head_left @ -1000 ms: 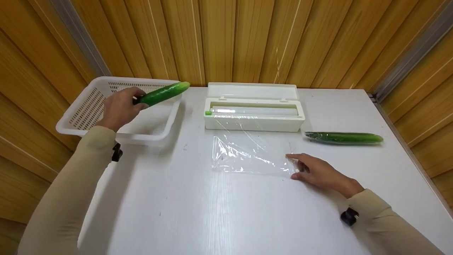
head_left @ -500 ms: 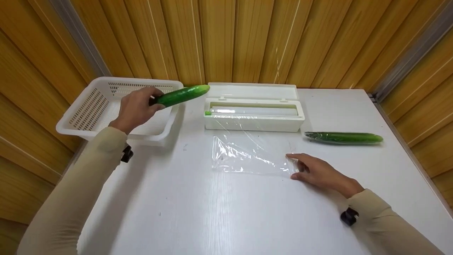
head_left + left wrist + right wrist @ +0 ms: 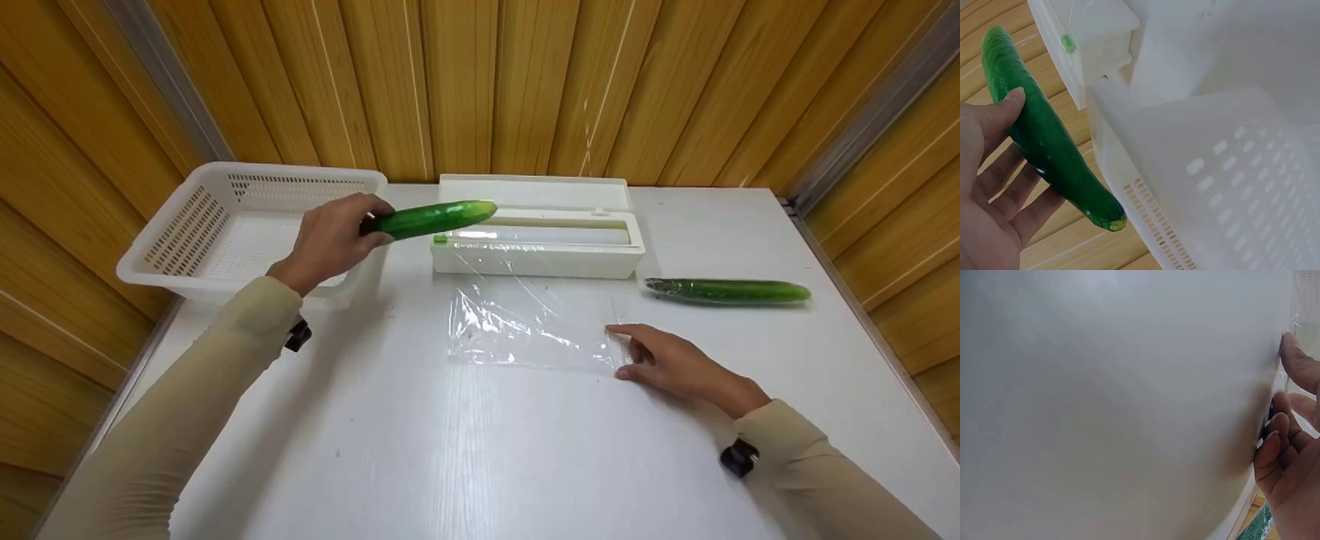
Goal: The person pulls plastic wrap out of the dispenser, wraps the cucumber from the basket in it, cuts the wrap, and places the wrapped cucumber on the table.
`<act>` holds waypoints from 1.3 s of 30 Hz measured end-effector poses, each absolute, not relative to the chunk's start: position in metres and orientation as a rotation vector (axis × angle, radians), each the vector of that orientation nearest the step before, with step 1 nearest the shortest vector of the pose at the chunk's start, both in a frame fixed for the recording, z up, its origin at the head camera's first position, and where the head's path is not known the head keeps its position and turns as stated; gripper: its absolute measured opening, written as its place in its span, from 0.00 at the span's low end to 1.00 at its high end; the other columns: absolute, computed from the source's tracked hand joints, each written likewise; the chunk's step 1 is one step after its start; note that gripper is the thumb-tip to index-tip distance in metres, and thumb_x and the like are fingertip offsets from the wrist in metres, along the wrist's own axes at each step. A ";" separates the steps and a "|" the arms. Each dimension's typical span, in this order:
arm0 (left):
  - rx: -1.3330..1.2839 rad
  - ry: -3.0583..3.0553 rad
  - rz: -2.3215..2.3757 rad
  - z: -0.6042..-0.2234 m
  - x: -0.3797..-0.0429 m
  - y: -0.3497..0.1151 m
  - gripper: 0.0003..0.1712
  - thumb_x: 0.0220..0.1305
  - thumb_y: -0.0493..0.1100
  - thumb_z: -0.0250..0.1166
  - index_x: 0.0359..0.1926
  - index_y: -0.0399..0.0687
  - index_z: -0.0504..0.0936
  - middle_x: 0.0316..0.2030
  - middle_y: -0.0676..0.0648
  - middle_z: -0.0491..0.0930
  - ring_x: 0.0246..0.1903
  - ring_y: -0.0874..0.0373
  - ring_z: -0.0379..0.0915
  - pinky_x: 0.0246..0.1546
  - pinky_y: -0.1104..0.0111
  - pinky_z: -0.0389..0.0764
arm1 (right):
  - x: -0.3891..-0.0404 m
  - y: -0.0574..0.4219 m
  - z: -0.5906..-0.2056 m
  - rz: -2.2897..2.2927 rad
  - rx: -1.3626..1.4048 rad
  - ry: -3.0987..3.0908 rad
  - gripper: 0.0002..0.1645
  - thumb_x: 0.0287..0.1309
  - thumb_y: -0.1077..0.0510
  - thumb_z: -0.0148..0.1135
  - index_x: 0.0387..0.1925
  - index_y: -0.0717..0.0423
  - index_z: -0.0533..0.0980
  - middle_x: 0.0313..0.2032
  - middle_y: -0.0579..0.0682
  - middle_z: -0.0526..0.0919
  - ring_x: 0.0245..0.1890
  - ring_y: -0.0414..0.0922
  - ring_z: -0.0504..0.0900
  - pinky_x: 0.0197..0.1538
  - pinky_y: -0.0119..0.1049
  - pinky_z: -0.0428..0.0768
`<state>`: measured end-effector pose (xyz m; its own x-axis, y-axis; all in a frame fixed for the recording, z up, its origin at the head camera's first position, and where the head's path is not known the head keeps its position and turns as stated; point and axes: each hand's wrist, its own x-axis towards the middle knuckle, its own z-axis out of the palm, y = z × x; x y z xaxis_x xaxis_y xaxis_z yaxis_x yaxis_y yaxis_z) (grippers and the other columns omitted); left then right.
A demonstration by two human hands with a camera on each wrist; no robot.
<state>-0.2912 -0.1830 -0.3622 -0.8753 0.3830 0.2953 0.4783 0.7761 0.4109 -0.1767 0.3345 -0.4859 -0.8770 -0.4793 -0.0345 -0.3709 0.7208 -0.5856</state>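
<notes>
The glossy dark-green unwrapped cucumber with a pale yellow-green tip (image 3: 435, 217) is held in the air between basket and box, its tip overlapping the box's left end in the head view.

Largest of all is the white, faintly grained tabletop (image 3: 525, 465). At its left stands the white slatted plastic basket (image 3: 300, 171), and to the right of that the long white plastic film box (image 3: 600, 268), lid up. From the box a clear, shiny sheet of plastic film (image 3: 525, 322) runs forward onto the table; it looks joined to the roll, so I judge the cut not yet made. Right of the film lies the green cucumber in clear wrap (image 3: 727, 291), apparently a finished one. The left hand (image 3: 330, 236) grips the unwrapped cucumber between thumb and fingers. The right hand (image 3: 679, 367) has thumb and forefinger parted, their tips at the film's right edge; whether any finger pinches it, I cannot tell. Smallest is the bright green plastic tab (image 3: 440, 239) at the box's left end.

By my reading, one wrapping is complete and the next only prepared: laying down, rolling and cutting remain.
</notes>
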 end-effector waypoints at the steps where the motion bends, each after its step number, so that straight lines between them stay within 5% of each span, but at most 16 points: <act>1: -0.695 -2.770 -0.724 -0.363 -0.290 -0.181 0.19 0.67 0.39 0.77 0.57 0.44 0.86 0.50 0.43 0.86 0.48 0.45 0.83 0.55 0.45 0.80 | -0.177 0.335 -0.486 -0.869 -0.684 2.743 0.42 0.64 0.47 0.77 0.75 0.52 0.71 0.36 0.41 0.75 0.36 0.38 0.72 0.43 0.35 0.72; 39: -1.225 -2.734 -0.658 -0.413 -0.258 -0.066 0.16 0.68 0.42 0.76 0.55 0.47 0.87 0.50 0.47 0.88 0.49 0.51 0.84 0.48 0.54 0.84 | -0.179 0.336 -0.488 -0.885 -0.682 2.721 0.43 0.65 0.47 0.77 0.75 0.54 0.70 0.37 0.40 0.76 0.39 0.41 0.74 0.46 0.35 0.73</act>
<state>-0.2583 -0.0657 -0.4127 -0.6784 0.6953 0.2375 0.7272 0.5893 0.3519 -0.1789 0.3355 -0.4881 -0.8735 -0.4847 -0.0459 -0.3651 0.7144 -0.5970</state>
